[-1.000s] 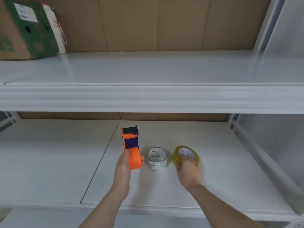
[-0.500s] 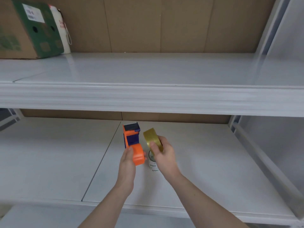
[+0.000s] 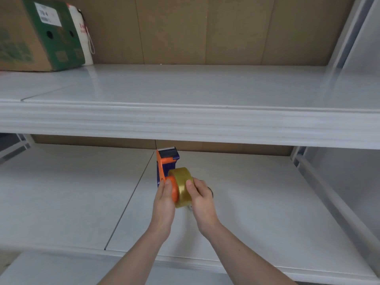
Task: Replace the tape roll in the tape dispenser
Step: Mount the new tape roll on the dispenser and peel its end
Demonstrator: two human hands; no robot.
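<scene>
Hands [image 3: 181, 199] with tape roll [image 3: 182, 187] against dispenser [image 3: 164, 167].

Soft, even light fills the scene, bright and cool on the white shelving. The upper shelf [image 3: 185, 87] carries a pale sheen with faint reflections of the cardboard box [image 3: 39, 36] and the right upright. Shadows are weak and diffuse. Wide-angle distortion bows the shelf edges, and fine detail looks slightly smeared throughout.

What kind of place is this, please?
Probably a storeroom or stockroom: wide white shelving, mostly bare, a cardboard box on the upper shelf, and brown board backing behind it.
</scene>
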